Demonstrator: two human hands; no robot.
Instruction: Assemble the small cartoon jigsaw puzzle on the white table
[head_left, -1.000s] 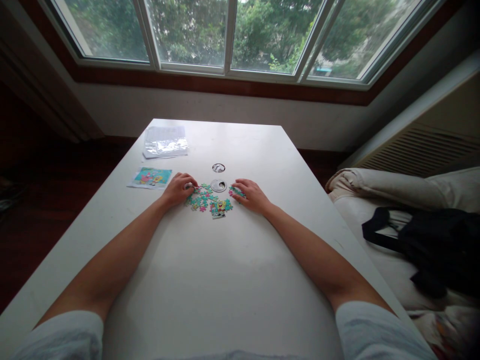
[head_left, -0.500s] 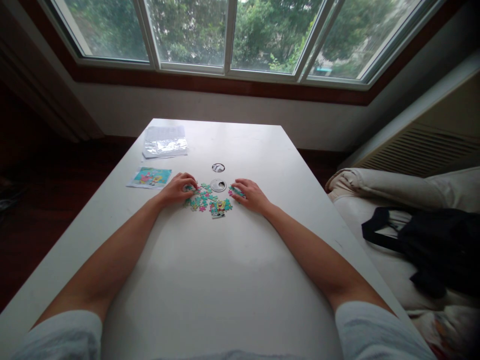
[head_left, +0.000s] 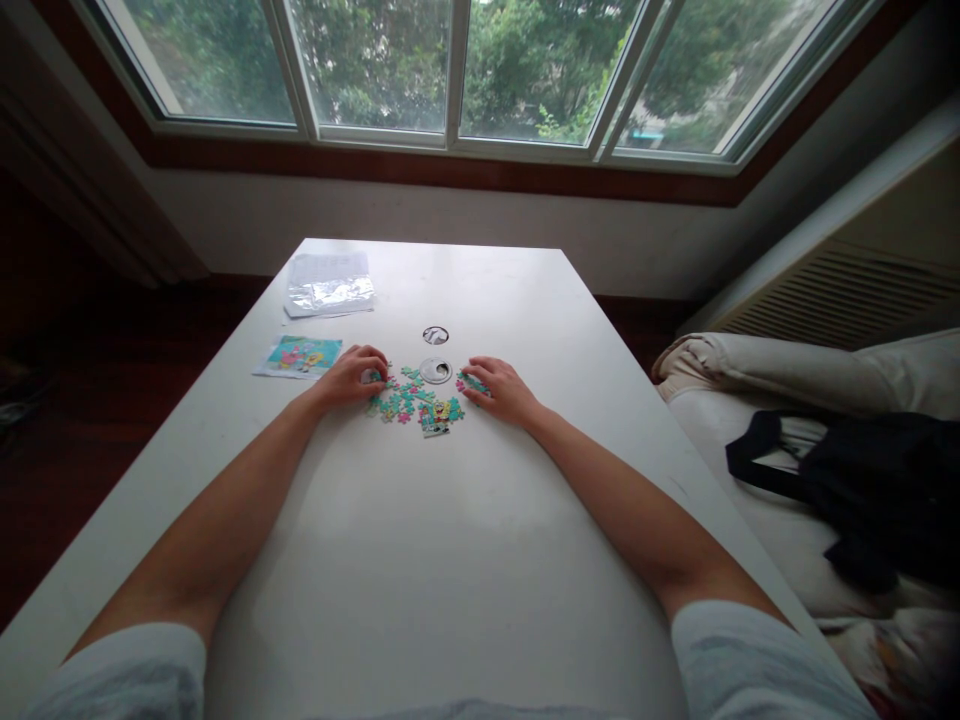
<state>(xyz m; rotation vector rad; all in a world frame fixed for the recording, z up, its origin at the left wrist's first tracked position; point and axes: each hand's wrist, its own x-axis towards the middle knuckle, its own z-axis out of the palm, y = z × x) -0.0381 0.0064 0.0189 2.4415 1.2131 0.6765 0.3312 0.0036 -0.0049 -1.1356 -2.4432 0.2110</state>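
Small jigsaw pieces, mostly turquoise with some pink, lie loosely heaped on the white table. At the near right of the heap a joined patch of puzzle shows a yellow cartoon figure. My left hand curves over the heap's left edge, thumb and fingertips apart, with pieces between and beside them. On the other side, my right hand rests with fingers spread over a few pink and turquoise pieces. Between the hands sits a round grey disc. Whatever lies under the palms is hidden.
A picture sheet of the cartoon lies left of my left hand. Clear plastic packaging is on the far left of the table. A dark round item sits beyond the disc. A pale sofa with a black bag stands right.
My left hand has shifted slightly left, away from the heap's middle. My right hand stays in nearly the same place, and the joined patch has not moved.
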